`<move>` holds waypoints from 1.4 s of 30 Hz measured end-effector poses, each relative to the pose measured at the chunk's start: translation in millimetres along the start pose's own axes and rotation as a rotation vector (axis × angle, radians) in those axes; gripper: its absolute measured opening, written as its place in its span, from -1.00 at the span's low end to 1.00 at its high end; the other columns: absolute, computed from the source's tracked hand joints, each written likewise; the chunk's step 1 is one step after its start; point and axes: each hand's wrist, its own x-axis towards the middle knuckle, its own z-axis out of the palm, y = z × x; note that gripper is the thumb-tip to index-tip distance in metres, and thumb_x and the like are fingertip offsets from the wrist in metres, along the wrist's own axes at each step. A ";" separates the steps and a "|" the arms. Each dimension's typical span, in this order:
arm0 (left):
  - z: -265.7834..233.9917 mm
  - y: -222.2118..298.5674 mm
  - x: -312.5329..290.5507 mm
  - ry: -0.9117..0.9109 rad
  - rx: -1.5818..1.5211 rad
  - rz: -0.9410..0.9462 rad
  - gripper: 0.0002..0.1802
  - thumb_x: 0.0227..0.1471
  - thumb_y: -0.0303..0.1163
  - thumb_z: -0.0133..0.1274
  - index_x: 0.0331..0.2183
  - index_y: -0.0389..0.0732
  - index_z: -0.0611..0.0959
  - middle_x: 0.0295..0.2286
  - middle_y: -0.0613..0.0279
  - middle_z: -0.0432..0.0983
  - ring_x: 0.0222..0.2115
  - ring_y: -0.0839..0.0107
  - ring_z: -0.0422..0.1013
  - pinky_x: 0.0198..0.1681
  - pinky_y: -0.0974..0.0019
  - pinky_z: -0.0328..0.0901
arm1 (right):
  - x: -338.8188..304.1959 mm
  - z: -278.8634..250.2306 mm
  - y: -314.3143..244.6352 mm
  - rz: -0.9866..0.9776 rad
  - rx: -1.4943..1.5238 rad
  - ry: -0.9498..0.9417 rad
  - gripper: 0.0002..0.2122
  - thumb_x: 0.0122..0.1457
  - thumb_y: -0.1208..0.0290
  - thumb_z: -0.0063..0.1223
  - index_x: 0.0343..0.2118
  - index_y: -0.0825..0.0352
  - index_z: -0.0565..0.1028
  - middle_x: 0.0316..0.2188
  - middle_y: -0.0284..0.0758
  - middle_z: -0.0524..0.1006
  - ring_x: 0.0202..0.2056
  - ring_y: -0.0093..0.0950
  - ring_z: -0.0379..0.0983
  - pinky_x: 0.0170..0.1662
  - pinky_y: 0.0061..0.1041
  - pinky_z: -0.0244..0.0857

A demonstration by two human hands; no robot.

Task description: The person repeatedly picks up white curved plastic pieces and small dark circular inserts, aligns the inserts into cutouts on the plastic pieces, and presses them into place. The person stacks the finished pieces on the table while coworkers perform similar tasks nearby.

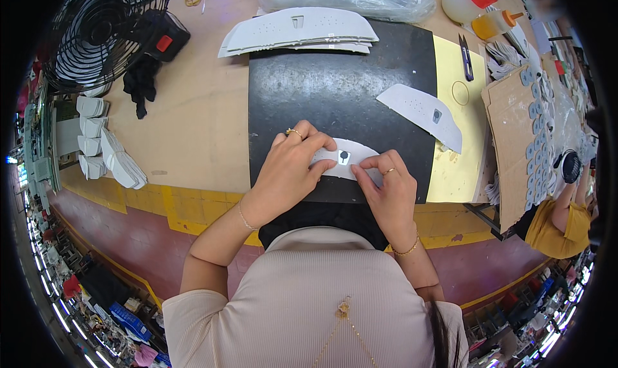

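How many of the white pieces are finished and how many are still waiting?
One white piece with a small patch on it lies set aside on the black mat, so it looks done. The left hand and right hand press a small patch onto the curved white piece between them. A stack of white pieces sits at the mat's far edge, seemingly waiting; an exact count cannot be told.

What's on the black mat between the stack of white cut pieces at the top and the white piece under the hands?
Nothing: in the head view that stretch of the black mat is bare between the stack and the held curved white piece.
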 end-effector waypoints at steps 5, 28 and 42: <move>0.7 1.2 0.0 -0.004 0.013 -0.018 -0.73 0.02 -0.38 0.31 -0.21 -0.21 0.68 -0.26 0.18 0.45 -0.21 0.15 0.39 -0.07 0.19 0.29 | 0.9 -0.6 -1.1 0.002 -0.020 -0.007 -0.85 0.07 0.46 0.37 -0.40 0.28 0.55 -0.46 -0.34 0.45 -0.59 -0.40 0.44 -0.50 -0.47 0.33; 18.6 2.7 -15.8 0.120 0.215 0.062 -0.75 0.05 -0.40 0.26 -0.17 -0.07 0.70 -0.12 0.17 0.46 -0.12 0.16 0.39 0.00 0.16 0.18 | 5.5 -3.7 -6.9 0.002 -0.096 -0.039 -0.69 0.14 0.40 0.31 -0.04 0.23 0.57 -0.25 -0.32 0.48 -0.49 -0.34 0.54 -0.44 -0.44 0.42; 45.2 -7.4 -37.5 0.256 0.554 0.346 -0.56 0.03 -0.48 0.10 0.00 -0.29 0.60 0.11 0.13 0.42 0.15 0.17 0.30 0.15 0.00 0.16 | 40.1 -5.6 0.1 -0.118 -0.160 -0.161 -0.86 0.12 0.38 0.29 -0.30 0.30 0.61 -0.40 -0.31 0.55 -0.31 -0.31 0.46 -0.15 -0.32 0.18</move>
